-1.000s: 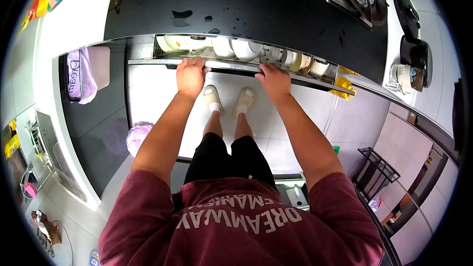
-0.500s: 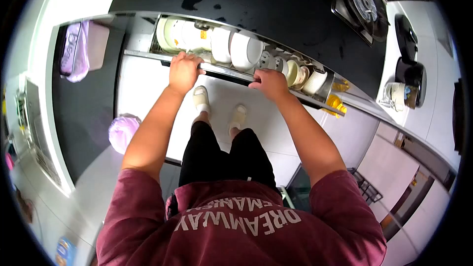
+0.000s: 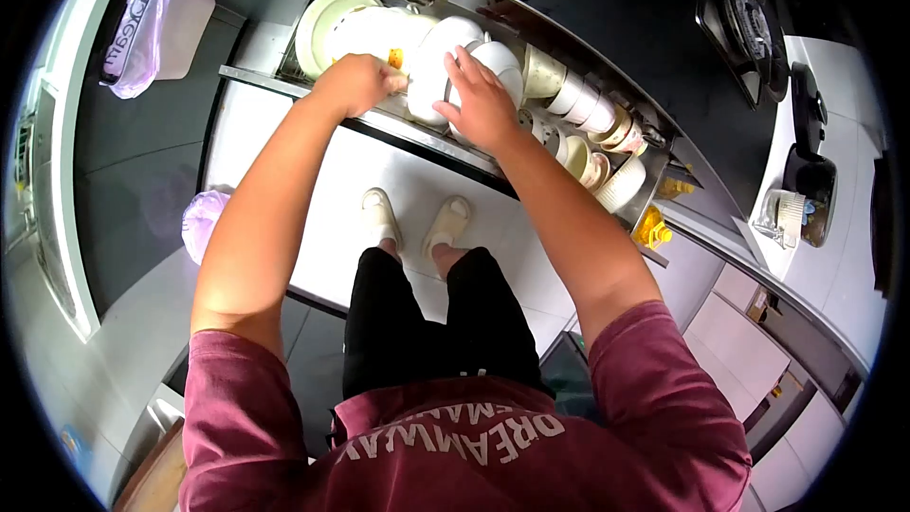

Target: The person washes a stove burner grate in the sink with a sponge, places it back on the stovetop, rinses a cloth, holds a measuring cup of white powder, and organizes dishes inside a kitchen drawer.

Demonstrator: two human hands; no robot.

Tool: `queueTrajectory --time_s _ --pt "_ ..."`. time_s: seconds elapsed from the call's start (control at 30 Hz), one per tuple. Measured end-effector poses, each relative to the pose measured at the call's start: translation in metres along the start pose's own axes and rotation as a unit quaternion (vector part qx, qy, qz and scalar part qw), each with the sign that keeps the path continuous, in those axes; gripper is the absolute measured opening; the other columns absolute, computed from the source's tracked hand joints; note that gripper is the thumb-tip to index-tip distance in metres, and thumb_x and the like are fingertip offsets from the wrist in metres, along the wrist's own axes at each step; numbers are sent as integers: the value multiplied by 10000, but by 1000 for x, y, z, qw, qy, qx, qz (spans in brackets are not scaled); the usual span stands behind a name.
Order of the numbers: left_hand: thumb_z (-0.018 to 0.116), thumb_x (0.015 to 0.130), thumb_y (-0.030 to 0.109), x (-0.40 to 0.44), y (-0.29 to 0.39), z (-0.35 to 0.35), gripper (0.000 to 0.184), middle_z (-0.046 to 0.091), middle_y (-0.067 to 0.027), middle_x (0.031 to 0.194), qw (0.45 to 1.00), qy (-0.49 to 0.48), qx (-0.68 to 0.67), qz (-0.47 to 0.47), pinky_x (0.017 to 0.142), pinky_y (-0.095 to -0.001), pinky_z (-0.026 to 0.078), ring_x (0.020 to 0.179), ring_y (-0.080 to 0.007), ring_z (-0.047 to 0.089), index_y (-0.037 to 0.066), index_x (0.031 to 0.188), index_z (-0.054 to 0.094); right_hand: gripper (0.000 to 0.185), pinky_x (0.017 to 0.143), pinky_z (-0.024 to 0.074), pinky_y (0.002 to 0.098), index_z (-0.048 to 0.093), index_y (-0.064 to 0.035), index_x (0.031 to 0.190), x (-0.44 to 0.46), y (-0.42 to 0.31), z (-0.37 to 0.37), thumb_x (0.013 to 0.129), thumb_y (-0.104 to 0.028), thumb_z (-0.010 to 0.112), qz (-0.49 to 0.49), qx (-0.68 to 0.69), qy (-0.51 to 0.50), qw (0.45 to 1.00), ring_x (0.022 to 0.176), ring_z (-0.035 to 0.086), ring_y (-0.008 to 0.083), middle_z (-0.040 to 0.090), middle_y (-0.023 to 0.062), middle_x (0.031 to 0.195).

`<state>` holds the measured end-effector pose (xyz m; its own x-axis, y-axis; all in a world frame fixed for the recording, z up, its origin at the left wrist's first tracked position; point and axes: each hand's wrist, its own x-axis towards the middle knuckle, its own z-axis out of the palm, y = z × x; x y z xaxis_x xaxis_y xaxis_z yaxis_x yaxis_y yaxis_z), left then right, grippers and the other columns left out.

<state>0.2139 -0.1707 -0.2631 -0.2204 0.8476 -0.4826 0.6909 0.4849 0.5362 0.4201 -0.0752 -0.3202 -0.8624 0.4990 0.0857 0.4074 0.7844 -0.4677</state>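
Observation:
Several white dishes stand on edge in the pulled-out drawer. My left hand (image 3: pixel 360 85) is bent over the front rail, its thumb stretched towards a white bowl (image 3: pixel 434 71); its other fingertips are partly hidden. Behind that hand are a pale green-rimmed plate (image 3: pixel 318 33) and a white dish with an orange mark (image 3: pixel 374 30). My right hand (image 3: pixel 482 106) lies with fingers spread over a second white bowl (image 3: pixel 500 61), partly covering it. Contact at the fingertips is hard to make out.
The open drawer (image 3: pixel 256 82) spans the front of the black counter (image 3: pixel 607 47). Smaller cups (image 3: pixel 588 106) and a ribbed white cup (image 3: pixel 623 184) fill its right part. A yellow-capped bottle (image 3: pixel 652 228) stands beyond its right end. A lilac-lined bin (image 3: pixel 185 33) is at left.
The drawer is pulled further out, showing more cups. Both hands have left the front rail and moved in to the white bowls. The feet have shifted.

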Motion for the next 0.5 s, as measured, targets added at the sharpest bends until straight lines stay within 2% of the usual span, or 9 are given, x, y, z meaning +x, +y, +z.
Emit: queueTrajectory --time_s 0.03,0.13,0.17,0.27,0.3,0.5 --pt "620 865 437 11 -4 9 404 690 -173 913 999 34 -25 9 808 -383 499 873 -319 659 70 1007 711 719 1067 344 419 418 -48 1359 -1 3 7 764 -310 725 -10 -17 20 1000 1289 406 328 370 178 1435" --pt "624 896 363 56 -18 54 360 680 -70 748 975 134 -178 16 680 -343 489 671 -193 616 33 1026 691 724 1068 338 426 422 -62 1363 -3 3 11 750 -295 731 -17 -23 30 999 1284 412 322 378 168 1432" --pt "626 904 353 62 -11 55 348 642 -25 705 971 104 -214 -24 606 -310 463 610 -134 551 21 986 689 724 1066 338 428 425 -68 1363 -3 4 12 745 -286 732 -17 -29 32 999 1281 415 316 381 163 1431" --pt "623 913 345 79 -14 66 327 579 9 650 951 86 -289 -62 521 -273 403 541 -98 478 23 893 679 721 1058 336 431 433 -88 1365 -1 2 15 734 -263 735 -12 -52 34 998 1271 420 299 389 149 1429" --pt "624 917 343 79 -15 71 311 513 44 601 928 111 -350 -54 475 -248 341 491 -72 408 49 817 650 719 1055 335 432 435 -97 1365 0 0 13 732 -257 736 -9 -61 32 998 1268 421 293 391 143 1429" --pt "592 929 393 82 -10 53 304 477 64 598 917 24 -373 -143 489 -244 362 517 -67 396 110 821 627 772 1039 338 429 399 -155 1399 1 -5 9 719 -255 751 12 -93 15 996 1256 425 272 370 99 1447"
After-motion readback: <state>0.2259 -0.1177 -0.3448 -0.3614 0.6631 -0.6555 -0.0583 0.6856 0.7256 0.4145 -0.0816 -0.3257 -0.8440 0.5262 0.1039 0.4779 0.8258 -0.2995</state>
